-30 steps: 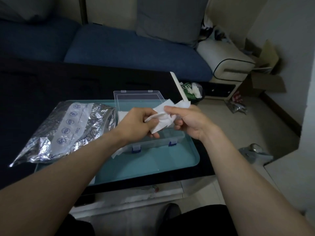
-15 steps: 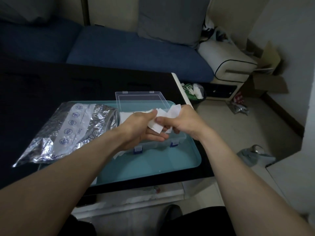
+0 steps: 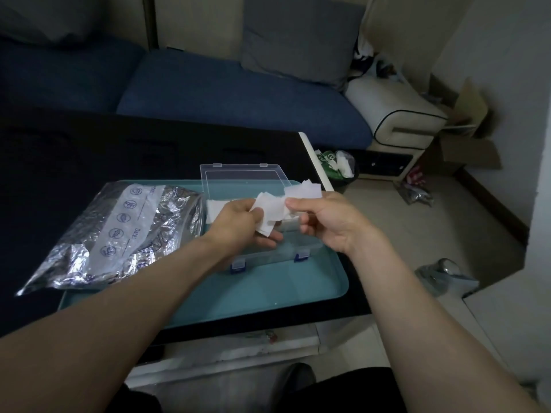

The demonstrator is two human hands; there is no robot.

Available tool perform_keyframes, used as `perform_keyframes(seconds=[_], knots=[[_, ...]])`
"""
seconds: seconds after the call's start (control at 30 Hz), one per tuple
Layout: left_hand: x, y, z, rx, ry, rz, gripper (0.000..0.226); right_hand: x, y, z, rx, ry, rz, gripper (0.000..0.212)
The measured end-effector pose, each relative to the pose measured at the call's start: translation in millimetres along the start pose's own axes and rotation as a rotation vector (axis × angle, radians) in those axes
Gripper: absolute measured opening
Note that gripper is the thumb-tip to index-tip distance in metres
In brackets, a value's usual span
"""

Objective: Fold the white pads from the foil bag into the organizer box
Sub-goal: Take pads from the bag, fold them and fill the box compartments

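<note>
Head view, item list. White pad (image 3: pixel 272 208): partly folded, held above the organizer box (image 3: pixel 268 248), long axis running left to right, one end pointing toward the far right. Left hand (image 3: pixel 238 225): pinches the pad's left end, fingers curled beneath it. Right hand (image 3: pixel 331 222): thumb and forefinger pinch the pad's right portion. Box: lid open, on teal tray (image 3: pixel 268 296). Foil bag (image 3: pixel 119 231): crumpled, left of box.

both forearms outstretched, left hand (image 3: pixel 238 222) and right hand (image 3: pixel 331 222) close together, fingers apparently pinching
</note>
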State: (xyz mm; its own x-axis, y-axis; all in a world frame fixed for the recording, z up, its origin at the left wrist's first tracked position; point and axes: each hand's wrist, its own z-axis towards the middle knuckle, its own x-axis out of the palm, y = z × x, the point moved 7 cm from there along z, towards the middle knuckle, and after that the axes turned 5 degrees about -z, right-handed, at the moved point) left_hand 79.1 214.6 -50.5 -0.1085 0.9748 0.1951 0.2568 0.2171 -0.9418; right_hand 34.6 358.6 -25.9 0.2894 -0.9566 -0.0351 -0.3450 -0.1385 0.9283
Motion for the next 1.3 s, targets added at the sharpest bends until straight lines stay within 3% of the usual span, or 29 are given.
perform_keyframes(seconds=[0.13, 0.23, 0.33, 0.47, 0.57, 0.7, 0.9, 1.03, 1.17, 1.3], knots=[[7.9, -5.1, -6.5, -0.04, 0.023, -0.154, 0.028, -3.3, -1.0, 2.6, -0.063, -0.132, -0.203, 0.035], [6.9, -3.0, -7.1, -0.111, 0.049, -0.176, 0.033, -10.0, 12.3, -2.0, -0.191, -0.158, -0.366, 0.036], [10.0, -3.5, -8.0, -0.124, 0.174, -0.125, 0.034, -9.1, 19.2, -6.9, -0.275, -0.116, -0.478, 0.033], [9.0, -5.6, -8.8, -0.051, 0.207, -0.008, 0.022, -9.9, 19.6, -7.9, -0.282, -0.1, -0.377, 0.022], [1.0, -6.7, -5.7, -0.008, 0.106, 0.027, 0.021, -12.0, 16.1, -5.0, -0.252, -0.073, -0.289, 0.014], [-10.8, -13.7, -5.0, 0.106, -0.059, 0.11, 0.019, -24.1, 16.3, -3.9, -0.215, -0.174, -0.21, 0.015], [-11.0, -15.6, -6.9, 0.15, -0.185, -0.037, 0.018, -2.2, 13.4, -8.8, -0.086, -0.019, 0.069, 0.018], [-1.7, -20.6, -9.7, 0.182, -0.146, -0.072, 0.016, 11.8, 10.0, -7.8, -0.075, 0.011, -0.014, 0.017], [-1.1, -20.4, -9.1, 0.176, -0.129, -0.075, 0.015, 5.5, 10.6, -7.1, -0.163, -0.134, -0.145, 0.024], [1.7, -19.6, -10.0, 0.127, -0.056, -0.113, 0.02, 2.4, 11.9, -8.2, -0.17, -0.149, -0.188, 0.037]])
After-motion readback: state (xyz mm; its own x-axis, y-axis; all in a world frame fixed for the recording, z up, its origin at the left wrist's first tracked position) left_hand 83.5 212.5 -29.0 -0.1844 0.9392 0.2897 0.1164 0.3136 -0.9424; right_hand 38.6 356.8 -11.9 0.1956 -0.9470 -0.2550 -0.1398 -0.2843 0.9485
